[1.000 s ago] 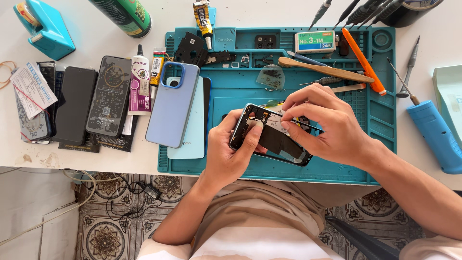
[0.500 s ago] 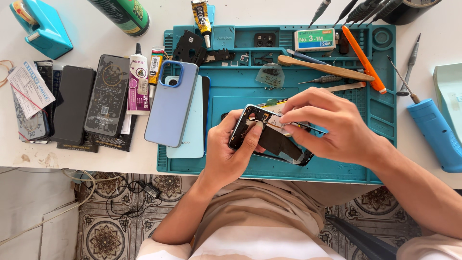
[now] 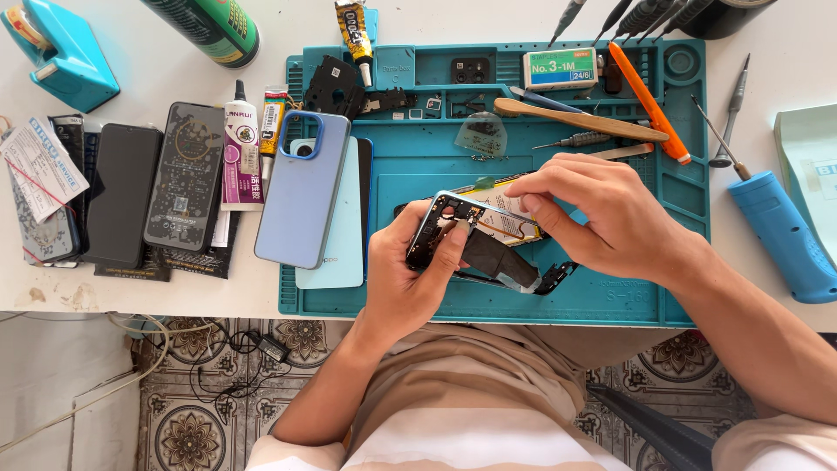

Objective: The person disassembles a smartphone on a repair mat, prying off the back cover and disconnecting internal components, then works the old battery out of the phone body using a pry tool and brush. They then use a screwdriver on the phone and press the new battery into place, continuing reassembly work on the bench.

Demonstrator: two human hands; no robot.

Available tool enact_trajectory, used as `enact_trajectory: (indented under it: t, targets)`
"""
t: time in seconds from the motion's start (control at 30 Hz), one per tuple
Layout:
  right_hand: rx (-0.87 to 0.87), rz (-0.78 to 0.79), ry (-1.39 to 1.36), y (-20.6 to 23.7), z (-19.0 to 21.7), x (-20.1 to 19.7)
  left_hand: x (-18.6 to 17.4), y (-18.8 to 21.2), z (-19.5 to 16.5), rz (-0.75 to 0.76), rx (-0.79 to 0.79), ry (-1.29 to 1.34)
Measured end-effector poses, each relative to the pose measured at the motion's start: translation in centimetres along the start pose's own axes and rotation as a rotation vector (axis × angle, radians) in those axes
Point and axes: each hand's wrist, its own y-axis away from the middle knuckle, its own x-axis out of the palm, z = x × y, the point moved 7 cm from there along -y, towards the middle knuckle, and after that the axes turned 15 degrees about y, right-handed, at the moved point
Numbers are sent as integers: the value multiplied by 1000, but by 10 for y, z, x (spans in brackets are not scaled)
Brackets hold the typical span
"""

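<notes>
Gripping an opened phone (image 3: 475,240) above a teal mat (image 3: 418,174), the left hand (image 3: 405,279) steadies it. Right hand (image 3: 602,218) fingers pinch its inner parts.

Location: phone repair workshop. Evidence: teal silicone repair mat (image 3: 680,192) with parts compartments on white counter (image 3: 131,35); precision screwdrivers (image 3: 628,16) racked at far edge; adhesive tubes (image 3: 239,153); row of dismantled phones and back covers (image 3: 157,196) at left; opened phone (image 3: 488,240) in work. Patterned tile floor (image 3: 192,410) below.
</notes>
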Motion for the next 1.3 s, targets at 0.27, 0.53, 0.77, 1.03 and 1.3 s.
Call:
enact_trajectory:
  t: [0.27,0.53,0.77,1.03,1.3]
  targets:
    - [-14,31,-7,0,-1,3,-1,-1,-4,-5,23,-24]
    - [-28,86,5,3,-3,8,-3,1,-6,-45,45,-88]
    - [-56,82,-23,4,0,10,-5,2,-2,-68,12,-64]
    - [-34,211,-112,5,2,18,-5,3,-3,-54,36,-97]
    - [36,289,-118,5,-5,27,-5,5,3,40,8,123]
